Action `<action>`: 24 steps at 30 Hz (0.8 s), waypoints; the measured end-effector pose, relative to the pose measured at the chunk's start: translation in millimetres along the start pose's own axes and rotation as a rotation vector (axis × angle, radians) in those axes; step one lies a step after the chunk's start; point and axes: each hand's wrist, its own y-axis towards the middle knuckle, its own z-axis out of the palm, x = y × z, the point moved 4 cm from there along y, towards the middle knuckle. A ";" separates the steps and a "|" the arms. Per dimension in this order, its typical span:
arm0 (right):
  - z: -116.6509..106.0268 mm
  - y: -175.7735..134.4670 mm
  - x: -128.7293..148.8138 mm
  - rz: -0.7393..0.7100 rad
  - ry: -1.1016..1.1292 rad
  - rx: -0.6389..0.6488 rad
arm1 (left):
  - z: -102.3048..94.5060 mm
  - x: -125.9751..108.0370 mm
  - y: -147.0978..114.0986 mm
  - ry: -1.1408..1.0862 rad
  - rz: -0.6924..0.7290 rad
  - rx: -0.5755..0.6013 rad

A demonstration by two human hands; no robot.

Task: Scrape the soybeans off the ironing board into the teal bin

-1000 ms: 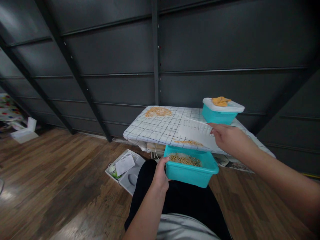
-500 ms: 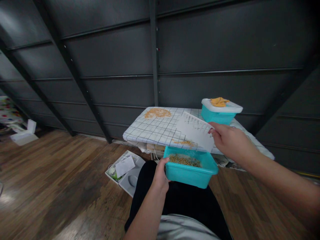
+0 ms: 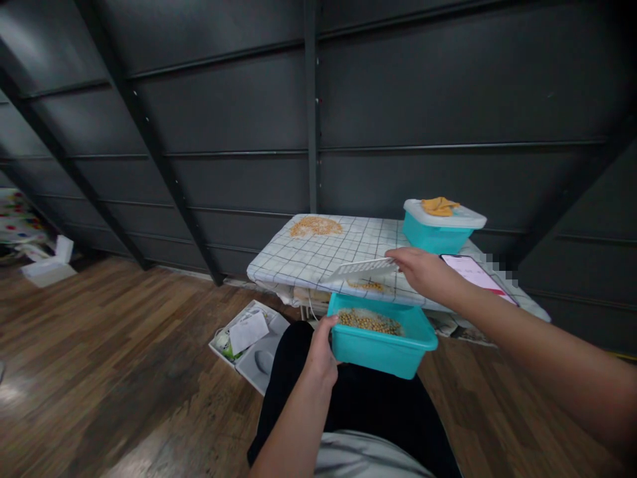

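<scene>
My left hand (image 3: 323, 348) grips the left side of a teal plastic tub (image 3: 381, 352), thumb over the rim. The tub sits over my lap and has a layer of tan, bean-like grains (image 3: 368, 321) in it. My right hand (image 3: 418, 269) pinches the right end of a thin white card (image 3: 365, 268), tilted nearly edge-on above the table's front edge; rows of marks or slots show on it. Just beneath the card, a small patch of yellow grains (image 3: 367, 286) lies at the cloth's edge. A larger grain pile (image 3: 316, 226) rests at the far left of the checked table cloth (image 3: 283, 252).
A lidded teal tub (image 3: 438, 232) with a yellow cloth (image 3: 440, 206) on top stands at the table's back right. A phone (image 3: 475, 273) lies near my right forearm. On the floor to the left is an open white box (image 3: 253, 368). A dark panelled wall rises behind.
My right hand has moved left and turned the card from broad face to nearly edge-on. The phone has come into view. The tub stays in my left hand, almost unmoved.
</scene>
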 end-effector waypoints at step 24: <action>-51.1 -43.5 -30.3 0.340 -0.129 -0.152 | -0.9 -1.7 0.3 0.032 0.011 0.006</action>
